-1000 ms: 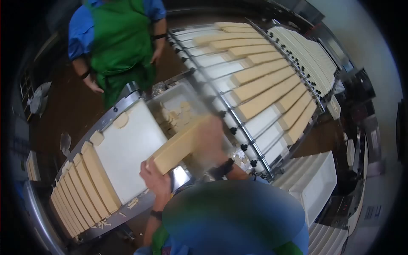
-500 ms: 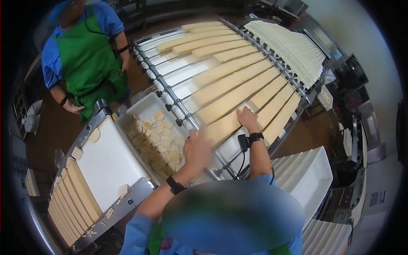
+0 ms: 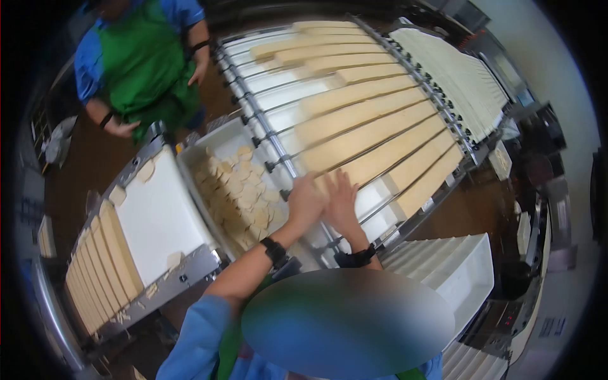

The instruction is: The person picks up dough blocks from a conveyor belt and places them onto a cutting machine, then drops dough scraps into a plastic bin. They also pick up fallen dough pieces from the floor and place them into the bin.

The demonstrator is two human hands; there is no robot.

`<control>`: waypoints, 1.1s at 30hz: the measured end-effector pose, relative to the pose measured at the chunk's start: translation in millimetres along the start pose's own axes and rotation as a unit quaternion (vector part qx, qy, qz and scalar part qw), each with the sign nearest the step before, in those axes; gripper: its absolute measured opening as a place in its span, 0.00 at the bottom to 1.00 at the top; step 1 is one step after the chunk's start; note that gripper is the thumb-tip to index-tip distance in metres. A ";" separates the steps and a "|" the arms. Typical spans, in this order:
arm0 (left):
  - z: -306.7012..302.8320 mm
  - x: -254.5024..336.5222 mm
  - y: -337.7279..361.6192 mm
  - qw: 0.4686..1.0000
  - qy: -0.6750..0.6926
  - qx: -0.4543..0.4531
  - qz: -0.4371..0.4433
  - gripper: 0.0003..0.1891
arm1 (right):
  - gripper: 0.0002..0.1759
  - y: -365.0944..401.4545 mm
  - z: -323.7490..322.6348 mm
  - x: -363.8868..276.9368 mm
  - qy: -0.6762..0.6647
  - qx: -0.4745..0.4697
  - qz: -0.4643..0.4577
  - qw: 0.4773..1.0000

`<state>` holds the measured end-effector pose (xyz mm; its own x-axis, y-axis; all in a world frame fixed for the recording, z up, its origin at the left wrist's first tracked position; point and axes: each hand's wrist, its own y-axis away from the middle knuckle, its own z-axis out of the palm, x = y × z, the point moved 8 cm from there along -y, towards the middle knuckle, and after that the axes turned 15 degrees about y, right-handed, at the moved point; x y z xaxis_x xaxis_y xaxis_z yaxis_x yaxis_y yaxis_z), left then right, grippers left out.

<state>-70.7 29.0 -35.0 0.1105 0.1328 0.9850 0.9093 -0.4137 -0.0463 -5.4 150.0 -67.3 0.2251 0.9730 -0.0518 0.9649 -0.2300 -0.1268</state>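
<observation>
left hand [image 3: 307,202] and right hand [image 3: 342,204] reach forward side by side, right fingers [image 3: 342,180] slightly spread.

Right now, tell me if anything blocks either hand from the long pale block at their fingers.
Nothing visible does: the left hand and right hand are both at the near end of the pale block.

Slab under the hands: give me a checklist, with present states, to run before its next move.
1. Right hand on slab: ok, fingers over its near end.
2. Left hand gripping: cannot tell, fingers blurred and partly hidden.
3. Slab supported: ok, lying on the conveyor.
4. Near end fully visible: not ok, the hands partly cover it.
5. Hands away from the tub: ok, it stands beside the conveyor.
6. Co-worker not touching the slab: ok.
</observation>
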 end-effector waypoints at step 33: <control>-560.5 -186.6 355.8 0.766 -0.156 0.582 -0.224 0.48 | 0.30 -128.0 146.5 -835.5 -0.103 -0.053 -0.528 0.841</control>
<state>7.3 -647.8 -141.9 -0.3914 0.3107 0.8662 0.6065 0.7950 -0.0111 -336.8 -636.6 -153.0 -0.7828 0.6068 -0.1379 0.6214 0.7739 -0.1220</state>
